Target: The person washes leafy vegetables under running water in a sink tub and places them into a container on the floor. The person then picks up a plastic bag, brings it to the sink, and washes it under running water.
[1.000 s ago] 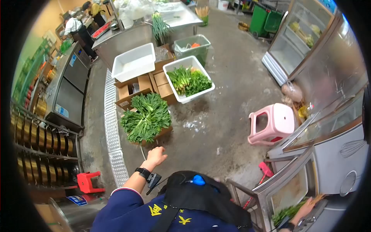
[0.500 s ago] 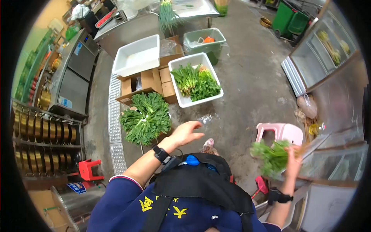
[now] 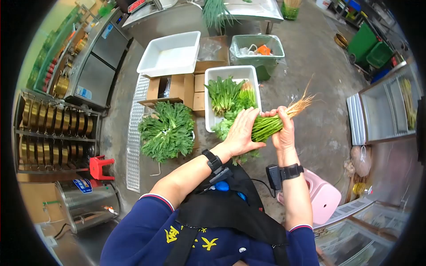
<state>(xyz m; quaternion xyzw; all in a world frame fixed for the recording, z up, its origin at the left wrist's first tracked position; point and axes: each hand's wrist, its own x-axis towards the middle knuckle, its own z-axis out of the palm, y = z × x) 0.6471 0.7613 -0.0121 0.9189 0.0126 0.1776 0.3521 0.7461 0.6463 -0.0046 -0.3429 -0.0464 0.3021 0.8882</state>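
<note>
A bunch of leafy herbs [image 3: 265,127] with green stems and pale brown roots lies across both hands, roots to the upper right. My right hand [image 3: 283,128] is wrapped round the stems near the roots. My left hand [image 3: 242,133] lies over the leafy part, its thumb apart from its fingers. Just beyond is a white bin [image 3: 230,71] with more green bunches in it. Left of it sits a round pile of leafy greens [image 3: 167,131].
An empty white bin [image 3: 171,53] rests on cardboard boxes [image 3: 181,88]. Behind stands a green bin [image 3: 259,62] with a bag inside. A pink stool [image 3: 326,199] is at the right, a red stool [image 3: 101,167] at the left. A glass-door fridge [image 3: 386,106] stands far right.
My right hand has brought the bunch from the right to the middle, before the white bin. My left hand has moved forward and right onto its leaves. The view has shifted.
</note>
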